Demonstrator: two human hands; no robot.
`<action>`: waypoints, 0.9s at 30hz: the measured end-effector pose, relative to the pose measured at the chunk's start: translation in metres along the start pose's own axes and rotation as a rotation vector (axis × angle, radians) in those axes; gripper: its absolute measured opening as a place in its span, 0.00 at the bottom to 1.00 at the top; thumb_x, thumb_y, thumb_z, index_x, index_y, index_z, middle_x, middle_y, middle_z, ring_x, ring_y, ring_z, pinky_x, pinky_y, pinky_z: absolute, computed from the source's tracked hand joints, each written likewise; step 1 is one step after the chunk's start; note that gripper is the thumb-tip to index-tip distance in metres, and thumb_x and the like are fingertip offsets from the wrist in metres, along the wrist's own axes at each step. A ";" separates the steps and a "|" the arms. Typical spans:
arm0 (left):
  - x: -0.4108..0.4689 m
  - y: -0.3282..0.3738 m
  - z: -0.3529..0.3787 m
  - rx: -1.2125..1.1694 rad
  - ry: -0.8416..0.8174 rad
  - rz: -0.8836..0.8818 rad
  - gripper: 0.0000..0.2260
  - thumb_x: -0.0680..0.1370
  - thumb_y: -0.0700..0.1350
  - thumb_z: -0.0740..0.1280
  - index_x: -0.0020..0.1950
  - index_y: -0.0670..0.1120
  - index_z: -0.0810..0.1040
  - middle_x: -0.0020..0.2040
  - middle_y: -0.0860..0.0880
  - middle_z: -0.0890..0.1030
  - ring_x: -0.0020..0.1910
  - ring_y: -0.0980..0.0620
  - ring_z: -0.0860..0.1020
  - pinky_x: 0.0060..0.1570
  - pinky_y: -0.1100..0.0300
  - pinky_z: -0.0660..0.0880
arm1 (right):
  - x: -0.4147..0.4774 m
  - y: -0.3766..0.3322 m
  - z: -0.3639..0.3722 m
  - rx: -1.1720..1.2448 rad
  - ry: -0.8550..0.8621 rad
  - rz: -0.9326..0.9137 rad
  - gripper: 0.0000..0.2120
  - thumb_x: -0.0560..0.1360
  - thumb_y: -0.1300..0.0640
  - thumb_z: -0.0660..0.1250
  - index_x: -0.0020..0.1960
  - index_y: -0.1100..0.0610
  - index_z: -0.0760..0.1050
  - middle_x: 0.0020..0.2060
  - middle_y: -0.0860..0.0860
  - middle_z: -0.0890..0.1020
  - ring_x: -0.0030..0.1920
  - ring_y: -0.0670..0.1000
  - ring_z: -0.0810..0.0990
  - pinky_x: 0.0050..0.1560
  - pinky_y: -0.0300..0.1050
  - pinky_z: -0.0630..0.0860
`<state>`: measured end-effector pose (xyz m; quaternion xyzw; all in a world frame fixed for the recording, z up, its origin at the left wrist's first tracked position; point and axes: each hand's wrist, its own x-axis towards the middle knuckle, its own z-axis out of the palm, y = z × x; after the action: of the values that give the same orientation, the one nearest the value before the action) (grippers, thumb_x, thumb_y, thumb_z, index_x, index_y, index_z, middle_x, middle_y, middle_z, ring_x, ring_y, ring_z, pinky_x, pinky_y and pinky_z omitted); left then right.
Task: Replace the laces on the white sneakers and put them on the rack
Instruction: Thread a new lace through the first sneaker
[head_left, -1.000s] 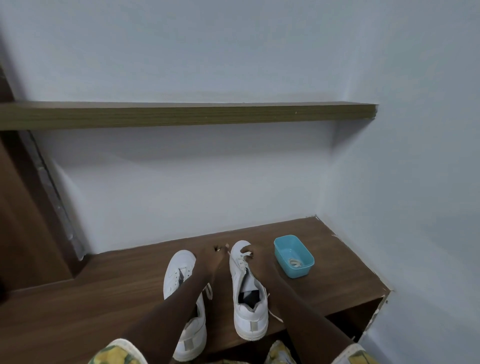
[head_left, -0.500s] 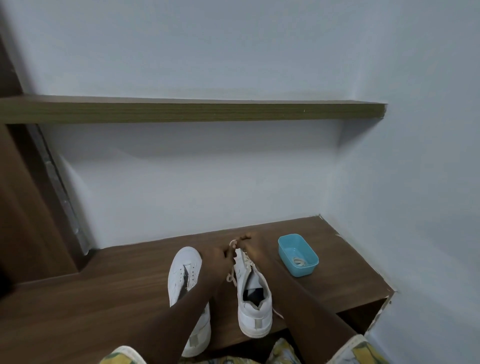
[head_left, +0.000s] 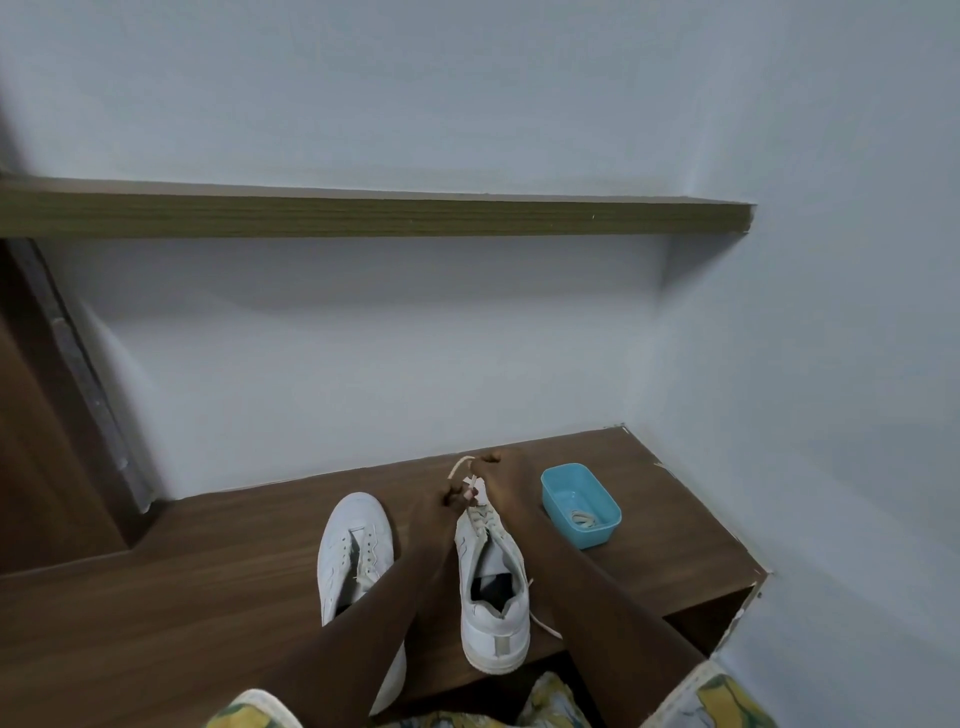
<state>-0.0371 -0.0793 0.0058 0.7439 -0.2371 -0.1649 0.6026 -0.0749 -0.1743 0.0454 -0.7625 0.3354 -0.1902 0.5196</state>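
White pair: both on table, rt sneaker at 3 o'clock of lft sneaker.
Fingers: left hand and right hand both pinched on lace at rt sneaker's toe end.
Progress: prob. early; lft sneaker looks unlaced, racking not yet done.
Blue tub: 3 o'clock of the pair, lace coil inside.

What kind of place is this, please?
Likely a shoe corner at home: white sneakers sit on a low wooden bench under a wall shelf, and the left hand and right hand pinch a lace.

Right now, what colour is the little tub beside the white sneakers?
The tub is light blue, plain with no pattern; the head view shows it clearly.
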 end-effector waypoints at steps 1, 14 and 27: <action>0.004 -0.008 0.000 0.008 0.005 -0.009 0.10 0.78 0.36 0.62 0.38 0.44 0.76 0.36 0.48 0.77 0.39 0.53 0.74 0.39 0.70 0.70 | 0.001 0.000 -0.002 -0.023 0.015 -0.010 0.08 0.74 0.60 0.66 0.37 0.57 0.78 0.29 0.50 0.77 0.31 0.48 0.75 0.30 0.37 0.66; 0.014 -0.044 -0.027 0.537 -0.104 -0.125 0.06 0.77 0.42 0.65 0.41 0.44 0.78 0.39 0.48 0.78 0.43 0.50 0.76 0.38 0.64 0.68 | 0.016 0.017 -0.010 0.320 0.220 0.318 0.08 0.72 0.61 0.69 0.36 0.62 0.80 0.31 0.53 0.77 0.35 0.53 0.75 0.35 0.44 0.70; 0.003 -0.057 -0.031 0.996 -0.115 -0.155 0.10 0.78 0.45 0.63 0.54 0.50 0.82 0.54 0.49 0.81 0.55 0.48 0.78 0.56 0.55 0.74 | 0.029 0.030 -0.057 0.740 0.402 0.379 0.05 0.73 0.63 0.69 0.39 0.62 0.76 0.36 0.54 0.79 0.31 0.46 0.74 0.32 0.37 0.68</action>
<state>-0.0095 -0.0466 -0.0434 0.9462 -0.2637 -0.1168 0.1466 -0.1004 -0.2393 0.0384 -0.3992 0.4725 -0.3428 0.7070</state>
